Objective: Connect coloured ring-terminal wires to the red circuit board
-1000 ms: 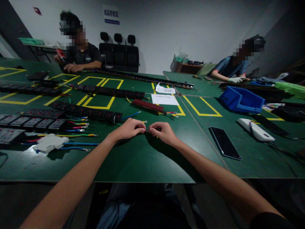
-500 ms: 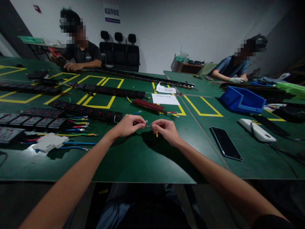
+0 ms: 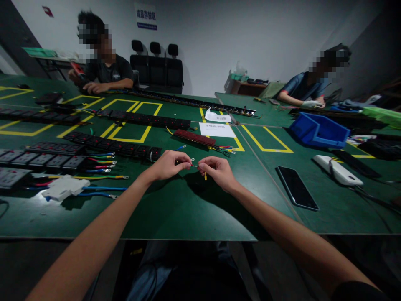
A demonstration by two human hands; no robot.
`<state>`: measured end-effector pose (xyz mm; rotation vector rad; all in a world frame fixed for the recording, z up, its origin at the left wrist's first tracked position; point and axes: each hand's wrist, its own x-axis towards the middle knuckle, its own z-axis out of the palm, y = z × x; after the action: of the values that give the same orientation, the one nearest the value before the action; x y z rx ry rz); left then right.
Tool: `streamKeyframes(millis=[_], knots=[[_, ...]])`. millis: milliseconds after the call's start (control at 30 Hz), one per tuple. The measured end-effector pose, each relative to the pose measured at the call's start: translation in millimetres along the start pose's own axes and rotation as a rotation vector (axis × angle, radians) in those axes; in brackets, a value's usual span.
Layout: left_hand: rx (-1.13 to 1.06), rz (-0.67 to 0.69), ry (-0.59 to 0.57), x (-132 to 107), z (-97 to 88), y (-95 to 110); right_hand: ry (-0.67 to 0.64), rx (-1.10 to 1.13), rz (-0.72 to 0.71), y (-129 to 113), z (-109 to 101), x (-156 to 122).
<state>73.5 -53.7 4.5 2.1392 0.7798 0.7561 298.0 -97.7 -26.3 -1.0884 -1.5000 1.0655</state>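
My left hand [image 3: 167, 164] pinches a red wire [image 3: 191, 164] near its bare metal end. Facing it, a short gap away, my right hand [image 3: 218, 170] pinches the far side of that metal end. A small yellow piece [image 3: 205, 176] sticks out below my right fingers; its kind is too small to make out. A ring terminal [image 3: 192, 159] shows just behind the left fingertips. Behind my left hand lies a strip of black socket modules [image 3: 125, 146], with a blue wire [image 3: 179, 148] at its end.
Left are more socket strips [image 3: 46, 160] and a white breaker [image 3: 65, 187] with blue wires. Ahead lie a dark red strip [image 3: 194, 137] and a paper label [image 3: 217, 130]. Right are a phone [image 3: 296, 187], a white power bank [image 3: 338, 170] and a blue bin [image 3: 319, 130]. Two co-workers sit opposite.
My hands stay almost in place; the right one has shifted very slightly left. Across the table, the left co-worker's red tool has tilted more upright.
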Motion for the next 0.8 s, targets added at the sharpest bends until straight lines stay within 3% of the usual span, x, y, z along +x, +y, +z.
streamKeyframes(millis=[533, 800], knots=[[0.010, 0.015, -0.035, 0.1, 0.3, -0.5, -0.110, 0.039, 0.078, -0.1, -0.8, 0.7], [0.005, 0.026, -0.041, -0.3, -0.2, 0.2, -0.101, 0.068, 0.110, -0.7, -1.0, 1.6]])
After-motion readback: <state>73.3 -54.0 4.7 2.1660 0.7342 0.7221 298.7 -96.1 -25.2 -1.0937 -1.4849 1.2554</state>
